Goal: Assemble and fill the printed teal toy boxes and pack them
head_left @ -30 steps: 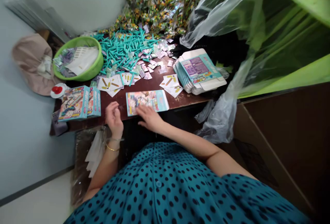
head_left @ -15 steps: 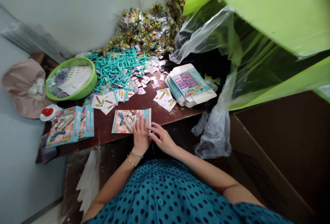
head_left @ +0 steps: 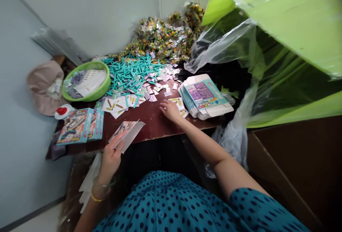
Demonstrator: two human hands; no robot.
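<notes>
My left hand [head_left: 111, 155] grips a small printed cardboard box [head_left: 124, 129] at the front edge of the table, tilted, with its pale end facing right. The thumb and fingers wrap round its lower left side. My right hand [head_left: 171, 111] hovers over or rests on the small white printed cards [head_left: 178, 101] left of the stacked boxes. Its fingers are slightly bent and apart, and I see nothing in them. Whether the fingertips touch the table I cannot tell.
Flat boxes [head_left: 205, 95] are stacked at right. More printed cards [head_left: 116, 105], teal sticks [head_left: 130, 70], small packets [head_left: 168, 79] and bagged coloured pieces [head_left: 160, 40] cover the back. A green basin [head_left: 107, 87] and printed boxes [head_left: 74, 127] stand at left. Clear plastic [head_left: 235, 143] hangs at right.
The box has been lifted off the table and turned in my left hand, which moved left. My right hand has left the box and moved forward to the cards. The view has shifted slightly.
</notes>
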